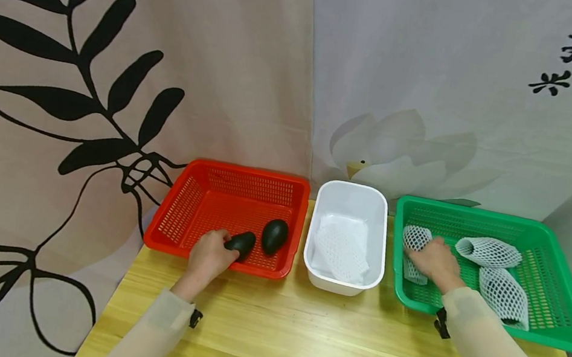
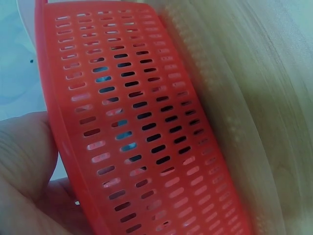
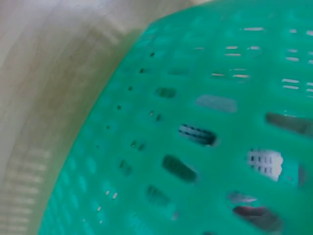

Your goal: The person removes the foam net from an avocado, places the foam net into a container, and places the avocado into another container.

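Observation:
In the head view my left hand (image 1: 209, 253) grips a dark green avocado (image 1: 240, 245) at the near side of the red basket (image 1: 242, 175). A second avocado (image 1: 275, 237) lies just right of it. My right hand (image 1: 436, 262) reaches into the green basket (image 1: 478, 214), its fingers around the middle of a white foam net sleeve (image 1: 417, 238). Only the sleeve's two ends show past the fingers. The left wrist view has part of the left hand (image 2: 29, 171) behind the perforated basket wall. Through the green wall, the right wrist view gives only glimpses of white netting (image 3: 265, 164).
Between the baskets stands a white bin (image 1: 354, 189) with white foam netting (image 1: 342, 250) inside. Two more net sleeves, an upper one (image 1: 489, 252) and a lower one (image 1: 504, 294), lie in the green basket. All three containers stand on a wooden table (image 1: 307, 340) against a printed cloth.

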The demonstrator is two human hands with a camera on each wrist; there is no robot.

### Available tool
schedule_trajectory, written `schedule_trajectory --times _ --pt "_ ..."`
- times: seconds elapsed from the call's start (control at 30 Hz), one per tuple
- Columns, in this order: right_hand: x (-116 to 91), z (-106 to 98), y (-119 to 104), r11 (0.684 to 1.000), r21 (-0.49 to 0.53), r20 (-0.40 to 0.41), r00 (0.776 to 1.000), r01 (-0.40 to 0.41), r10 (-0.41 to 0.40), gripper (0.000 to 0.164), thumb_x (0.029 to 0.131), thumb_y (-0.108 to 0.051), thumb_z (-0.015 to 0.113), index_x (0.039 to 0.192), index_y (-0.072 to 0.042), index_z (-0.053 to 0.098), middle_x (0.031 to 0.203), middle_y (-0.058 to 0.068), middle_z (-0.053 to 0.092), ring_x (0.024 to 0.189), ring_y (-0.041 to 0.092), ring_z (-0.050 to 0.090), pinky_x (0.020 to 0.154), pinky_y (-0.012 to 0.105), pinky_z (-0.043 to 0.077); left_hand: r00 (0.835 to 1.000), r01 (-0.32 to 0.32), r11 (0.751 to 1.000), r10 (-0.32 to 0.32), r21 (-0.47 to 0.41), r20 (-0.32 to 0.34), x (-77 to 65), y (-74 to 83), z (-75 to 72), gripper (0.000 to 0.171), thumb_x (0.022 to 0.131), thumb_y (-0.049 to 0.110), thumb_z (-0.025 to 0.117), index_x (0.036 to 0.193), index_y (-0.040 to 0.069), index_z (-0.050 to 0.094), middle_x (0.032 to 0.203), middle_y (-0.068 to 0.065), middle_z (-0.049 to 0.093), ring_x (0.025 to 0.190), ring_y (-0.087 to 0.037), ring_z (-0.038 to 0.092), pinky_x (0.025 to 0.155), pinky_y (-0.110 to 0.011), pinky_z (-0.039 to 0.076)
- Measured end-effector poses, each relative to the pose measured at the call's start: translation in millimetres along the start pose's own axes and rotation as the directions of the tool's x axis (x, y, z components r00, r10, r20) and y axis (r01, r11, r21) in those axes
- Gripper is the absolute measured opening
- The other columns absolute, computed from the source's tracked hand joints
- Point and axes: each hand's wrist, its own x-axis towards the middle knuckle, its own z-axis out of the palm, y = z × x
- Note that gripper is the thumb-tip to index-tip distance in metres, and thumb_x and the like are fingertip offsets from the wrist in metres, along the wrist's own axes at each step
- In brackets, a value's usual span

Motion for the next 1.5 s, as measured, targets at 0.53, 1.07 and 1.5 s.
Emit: schedule_trajectory --times 0.53,1.07,1.5 --pt "7 13 4 0.987 0.159 -0.031 0.999 -0.013 0.018 0.081 0.098 -0.039 0.056 0.134 0.027 0.026 0.112 0.047 0.055 0.097 0.054 0.061 0.073 0.056 0.054 0.999 -0.036 0.999 0.035 -0.032 -0.032 -9.4 1.1 -2.6 0.042 0.087 0.020 0.082 0.122 -0.002 0.070 0.112 -0.021 0.072 0.065 -0.022 0.058 0.055 -0.034 0.047" --pt "-3 0 8 0.966 0.250 -0.083 0.993 -0.063 0.086 0.099 0.097 -0.048 0.057 0.149 0.023 0.013 0.128 0.050 0.047 0.111 0.057 0.054 0.086 0.062 0.051 0.981 -0.137 0.988 0.126 -0.064 -0.150 -17.4 6.2 -3.1 0.045 0.085 0.023 0.083 0.121 -0.001 0.073 0.116 -0.021 0.071 0.097 -0.037 0.065 0.081 -0.053 0.053" --pt "-28 -20 7 0.920 0.390 -0.175 0.984 0.036 0.035 0.095 0.101 -0.049 0.056 0.159 0.011 0.010 0.136 0.044 0.045 0.107 0.047 0.057 0.073 0.049 0.052 0.944 -0.222 0.971 0.191 -0.088 -0.270 -25.6 16.0 -5.4 0.053 0.082 0.030 0.087 0.124 0.003 0.073 0.122 -0.018 0.071 0.106 -0.040 0.062 0.092 -0.057 0.047"
